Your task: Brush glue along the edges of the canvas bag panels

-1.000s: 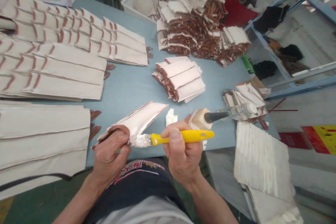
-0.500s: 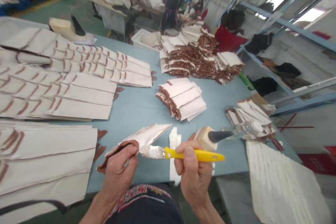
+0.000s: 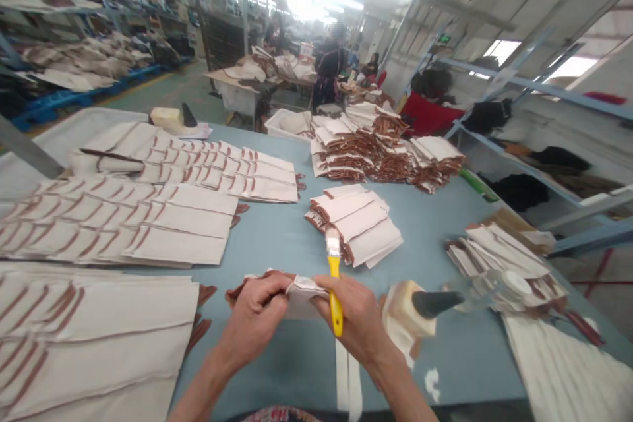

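Both my hands hold one folded white fabric piece with a brown edge over the near part of the blue table. My left hand pinches its left end, fingers closed. My right hand grips its right end and also holds a yellow-handled brush, whose white bristles point away from me. Just right of that hand stands a glue-caked pot with a dark brush handle sticking out.
Rows of overlapped white pieces cover the left of the table. A small stack lies ahead, taller stacks farther back, more pieces at right. A person stands at a far table.
The brush has swung from lying sideways across the piece to pointing away from me. Both hands have closed together on the folded piece. My view has tilted up toward the room.
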`<action>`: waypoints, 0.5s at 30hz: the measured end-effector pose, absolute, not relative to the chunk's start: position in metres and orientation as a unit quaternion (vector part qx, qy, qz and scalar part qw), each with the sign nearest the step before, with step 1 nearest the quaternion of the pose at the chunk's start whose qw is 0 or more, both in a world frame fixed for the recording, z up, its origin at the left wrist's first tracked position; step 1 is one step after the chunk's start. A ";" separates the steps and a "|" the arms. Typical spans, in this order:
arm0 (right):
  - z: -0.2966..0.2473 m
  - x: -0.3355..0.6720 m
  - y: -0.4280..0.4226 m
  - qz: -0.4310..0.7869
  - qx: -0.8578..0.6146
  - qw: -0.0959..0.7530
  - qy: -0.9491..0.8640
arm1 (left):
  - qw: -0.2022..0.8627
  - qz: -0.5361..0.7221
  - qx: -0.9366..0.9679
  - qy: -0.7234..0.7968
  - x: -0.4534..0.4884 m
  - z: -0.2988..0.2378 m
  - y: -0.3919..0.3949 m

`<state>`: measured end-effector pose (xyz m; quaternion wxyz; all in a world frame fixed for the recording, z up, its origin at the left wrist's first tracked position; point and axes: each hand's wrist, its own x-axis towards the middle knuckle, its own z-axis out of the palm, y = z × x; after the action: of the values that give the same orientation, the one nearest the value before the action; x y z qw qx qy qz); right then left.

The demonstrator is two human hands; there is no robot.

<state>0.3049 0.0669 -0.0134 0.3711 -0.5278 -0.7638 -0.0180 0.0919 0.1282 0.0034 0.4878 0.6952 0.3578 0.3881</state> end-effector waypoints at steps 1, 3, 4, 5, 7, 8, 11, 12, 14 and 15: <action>-0.015 0.307 0.071 -0.014 -0.522 0.371 -0.768 | 0.487 0.401 0.685 0.365 0.092 -0.003 0.127; -0.018 0.313 0.079 -0.034 -0.520 0.382 -0.763 | 0.477 0.433 0.646 0.409 0.086 -0.024 0.121; -0.019 0.317 0.082 -0.052 -0.523 0.390 -0.756 | 0.469 0.479 0.580 0.463 0.080 -0.039 0.116; -0.020 0.321 0.084 -0.068 -0.527 0.395 -0.750 | 0.475 0.504 0.496 0.523 0.073 -0.055 0.109; -0.019 0.328 0.084 -0.085 -0.532 0.402 -0.740 | 0.554 0.481 0.304 0.607 0.057 -0.083 0.095; -0.019 0.329 0.083 -0.085 -0.529 0.406 -0.740 | 0.585 0.446 0.265 0.623 0.051 -0.094 0.088; -0.019 0.325 0.072 -0.052 -0.484 0.414 -0.769 | 0.773 0.330 0.125 0.528 0.047 -0.104 0.078; -0.021 0.320 0.067 -0.035 -0.461 0.411 -0.786 | 0.816 0.316 0.087 0.475 0.050 -0.102 0.079; -0.033 0.310 0.054 -0.002 -0.425 0.385 -0.819 | 0.840 0.343 0.057 0.417 0.058 -0.097 0.088; -0.042 0.305 0.048 0.011 -0.415 0.368 -0.832 | 0.833 0.353 0.052 0.423 0.063 -0.097 0.094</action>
<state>0.3049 0.0479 -0.0425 0.3677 -0.4153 -0.8320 0.0107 0.0626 0.0944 -0.0967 0.8331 0.0519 0.4227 0.3530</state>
